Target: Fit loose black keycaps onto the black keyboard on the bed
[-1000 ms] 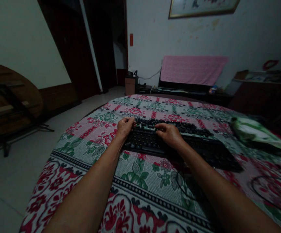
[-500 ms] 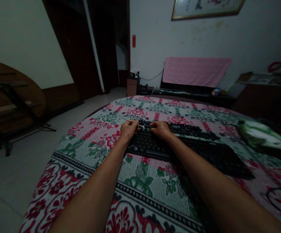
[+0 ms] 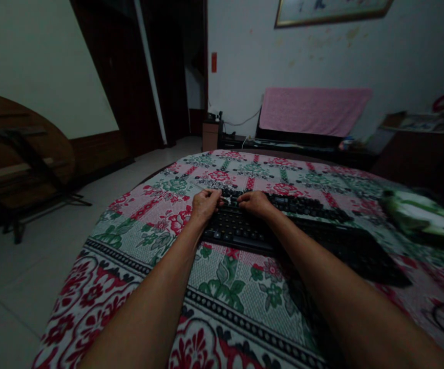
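A black keyboard [image 3: 240, 231] lies on the flowered cloth in front of me, with small light dots over its left part, where keycaps seem to be off. Along its far edge runs a row of loose black keycaps [image 3: 302, 206]. My left hand [image 3: 205, 205] is closed in a pinch at the keyboard's far left corner. Close to it, on the right, my right hand [image 3: 257, 204] also has its fingers pressed together over the far edge. Small pale and dark bits show between the two hands. What either pinch holds is too small and dark to make out.
The flowered tablecloth [image 3: 222, 282] covers the table. A green and white bag [image 3: 421, 215] lies at the right, with a dark cable [image 3: 437, 320] nearer me. Beyond stands a screen under a pink cloth [image 3: 314, 110]. A folded round table [image 3: 25, 138] leans at the left.
The view has shifted slightly, so most things appear a little further right. Both hands stay at the keyboard's far edge, the right fingers turned slightly.
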A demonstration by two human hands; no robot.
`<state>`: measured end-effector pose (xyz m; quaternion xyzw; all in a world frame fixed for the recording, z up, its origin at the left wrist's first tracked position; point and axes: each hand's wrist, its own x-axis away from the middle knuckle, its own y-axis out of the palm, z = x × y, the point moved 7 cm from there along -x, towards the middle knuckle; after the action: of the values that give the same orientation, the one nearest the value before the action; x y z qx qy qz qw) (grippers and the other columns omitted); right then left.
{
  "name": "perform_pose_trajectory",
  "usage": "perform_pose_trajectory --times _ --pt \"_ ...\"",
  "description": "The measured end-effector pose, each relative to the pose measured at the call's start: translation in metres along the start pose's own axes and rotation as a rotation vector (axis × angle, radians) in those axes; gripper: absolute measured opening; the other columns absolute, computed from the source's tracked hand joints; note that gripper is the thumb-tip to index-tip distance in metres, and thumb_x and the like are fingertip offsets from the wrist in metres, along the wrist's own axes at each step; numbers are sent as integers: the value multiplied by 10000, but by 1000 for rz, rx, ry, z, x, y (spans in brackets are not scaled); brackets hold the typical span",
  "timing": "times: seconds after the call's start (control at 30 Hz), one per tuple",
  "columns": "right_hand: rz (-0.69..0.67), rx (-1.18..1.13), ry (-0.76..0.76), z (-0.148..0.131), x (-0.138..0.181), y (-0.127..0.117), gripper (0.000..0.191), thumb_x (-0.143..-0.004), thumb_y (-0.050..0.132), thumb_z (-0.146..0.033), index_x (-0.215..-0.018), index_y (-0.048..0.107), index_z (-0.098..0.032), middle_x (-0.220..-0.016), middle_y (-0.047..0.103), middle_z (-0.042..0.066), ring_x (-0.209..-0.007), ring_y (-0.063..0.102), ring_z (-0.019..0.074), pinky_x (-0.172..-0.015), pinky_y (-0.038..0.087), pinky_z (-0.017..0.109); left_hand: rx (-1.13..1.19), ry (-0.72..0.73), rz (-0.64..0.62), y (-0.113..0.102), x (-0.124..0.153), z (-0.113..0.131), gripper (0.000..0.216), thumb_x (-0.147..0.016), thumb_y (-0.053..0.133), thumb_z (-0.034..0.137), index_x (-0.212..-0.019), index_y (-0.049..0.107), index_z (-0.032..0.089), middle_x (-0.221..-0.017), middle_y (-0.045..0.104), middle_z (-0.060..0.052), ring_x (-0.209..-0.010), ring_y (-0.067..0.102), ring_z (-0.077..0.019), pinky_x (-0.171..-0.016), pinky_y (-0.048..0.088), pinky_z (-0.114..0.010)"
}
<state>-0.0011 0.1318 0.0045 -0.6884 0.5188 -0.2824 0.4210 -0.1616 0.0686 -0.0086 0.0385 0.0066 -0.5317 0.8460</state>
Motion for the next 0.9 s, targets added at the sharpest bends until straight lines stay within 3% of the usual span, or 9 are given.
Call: perform_pose_trajectory --times 0.33,0.5,0.67,0.9 --pt "25 134 -82 -7 4 2 296 -771 502 -163 -971 715 -205 -974 709 10 -898 643 142 -847 440 187 0 11 -18 1 -4 -4 268 -662 618 401 -765 592 155 -719 675 -41 -589 629 -131 -445 382 -180" --pt "66 138 -116 -4 8 -2 299 -798 480 -181 -1003 696 -199 -1022 694 20 -943 627 147 -862 421 197 -57 85 45 -6 -6 0 276 -667 606 416 -771 611 160 -728 679 -35 -617 616 -135 -507 410 -200" --pt "89 180 -179 4 22 -8 268 -814 464 -234 -931 702 -195 -968 704 35 -901 630 157 -792 420 200 -155 198 63 -9 -6 6 276 -677 602 427 -736 639 160 -708 685 -29 -664 608 -138 -634 430 -212" --pt "21 223 -165 4 32 -12 272 -800 460 -265 -834 720 -193 -833 713 35 -761 634 156 -663 407 199 -282 209 103 -14 -10 0 307 -676 593 454 -772 652 168 -667 680 -28 -603 607 -146 -573 423 -218"
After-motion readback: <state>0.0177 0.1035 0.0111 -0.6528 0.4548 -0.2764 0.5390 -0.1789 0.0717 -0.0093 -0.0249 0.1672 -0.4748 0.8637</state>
